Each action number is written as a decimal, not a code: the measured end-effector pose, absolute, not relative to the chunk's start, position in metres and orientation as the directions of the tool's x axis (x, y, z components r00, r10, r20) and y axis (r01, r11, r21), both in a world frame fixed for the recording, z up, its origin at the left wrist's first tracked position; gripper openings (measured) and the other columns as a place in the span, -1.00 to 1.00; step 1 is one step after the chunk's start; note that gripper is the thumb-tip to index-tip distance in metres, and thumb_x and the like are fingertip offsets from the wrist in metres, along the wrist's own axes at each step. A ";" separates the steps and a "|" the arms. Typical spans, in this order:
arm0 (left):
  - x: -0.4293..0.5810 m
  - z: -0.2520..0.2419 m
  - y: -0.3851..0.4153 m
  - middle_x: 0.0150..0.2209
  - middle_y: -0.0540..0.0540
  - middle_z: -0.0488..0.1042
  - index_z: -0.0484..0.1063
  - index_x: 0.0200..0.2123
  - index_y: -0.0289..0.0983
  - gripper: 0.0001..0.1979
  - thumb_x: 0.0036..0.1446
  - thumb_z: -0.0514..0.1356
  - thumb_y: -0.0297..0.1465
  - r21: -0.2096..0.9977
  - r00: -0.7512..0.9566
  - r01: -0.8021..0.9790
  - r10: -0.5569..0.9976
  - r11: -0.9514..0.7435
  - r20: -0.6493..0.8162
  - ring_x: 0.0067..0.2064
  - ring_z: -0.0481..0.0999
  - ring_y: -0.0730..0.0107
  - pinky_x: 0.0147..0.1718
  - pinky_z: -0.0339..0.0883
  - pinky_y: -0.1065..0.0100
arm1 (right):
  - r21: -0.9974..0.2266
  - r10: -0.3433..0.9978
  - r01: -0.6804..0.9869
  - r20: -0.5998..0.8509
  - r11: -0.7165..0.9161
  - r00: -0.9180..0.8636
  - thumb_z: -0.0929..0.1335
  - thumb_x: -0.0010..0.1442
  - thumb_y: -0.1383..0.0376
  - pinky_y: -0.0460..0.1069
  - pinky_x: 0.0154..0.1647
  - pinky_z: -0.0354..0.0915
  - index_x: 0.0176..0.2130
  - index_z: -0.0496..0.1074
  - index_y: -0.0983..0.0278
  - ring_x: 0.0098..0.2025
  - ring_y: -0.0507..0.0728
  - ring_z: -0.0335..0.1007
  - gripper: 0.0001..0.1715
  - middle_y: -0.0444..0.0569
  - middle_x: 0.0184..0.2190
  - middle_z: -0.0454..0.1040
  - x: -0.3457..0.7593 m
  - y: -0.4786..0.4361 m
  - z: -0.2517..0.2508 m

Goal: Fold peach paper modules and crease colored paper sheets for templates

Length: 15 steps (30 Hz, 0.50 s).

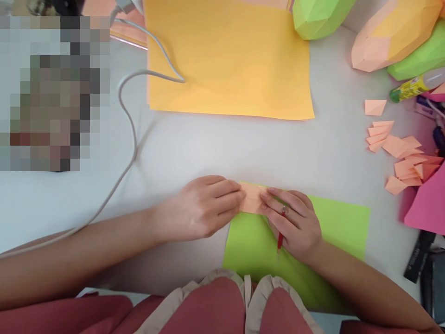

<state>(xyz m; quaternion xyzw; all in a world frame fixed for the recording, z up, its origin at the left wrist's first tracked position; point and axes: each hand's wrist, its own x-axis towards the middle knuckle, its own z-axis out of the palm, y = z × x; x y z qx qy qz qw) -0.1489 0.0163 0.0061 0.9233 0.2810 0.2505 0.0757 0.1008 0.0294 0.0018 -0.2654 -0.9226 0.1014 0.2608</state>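
Note:
Between my two hands is a small peach piece of paper (251,198), held over the top edge of a bright green sheet (342,222). My left hand (205,206) is closed, its fingertips pinching the paper's left end. At the right end, the fingers of my right hand (295,220) press on the same piece. A slim red stick, like a pencil or pen (280,236), is tucked among the right hand's fingers and points down toward me. Its exact kind is hard to make out. The fingers hide both ends of the peach paper.
A large yellow-orange sheet (229,60) lies at the back, crossed by a grey cable (134,125). Folded peach pieces (405,150) lie on the right, near a glue stick (412,89), a pink sheet (429,199) and a black marker (419,257). Faceted paper shapes (392,35) stand behind.

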 end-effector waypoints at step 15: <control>-0.149 0.010 0.014 -0.24 -0.21 0.58 0.44 -0.40 -0.39 -0.81 0.23 0.10 -0.62 0.234 0.725 0.474 0.527 -0.849 0.444 -0.11 0.57 0.16 -0.34 0.50 0.26 | -0.333 0.548 0.439 0.427 0.835 -0.719 0.37 0.19 0.48 0.12 -0.11 0.43 -0.15 0.48 0.27 0.06 0.20 0.47 -0.78 0.06 -0.10 0.59 0.101 0.028 0.000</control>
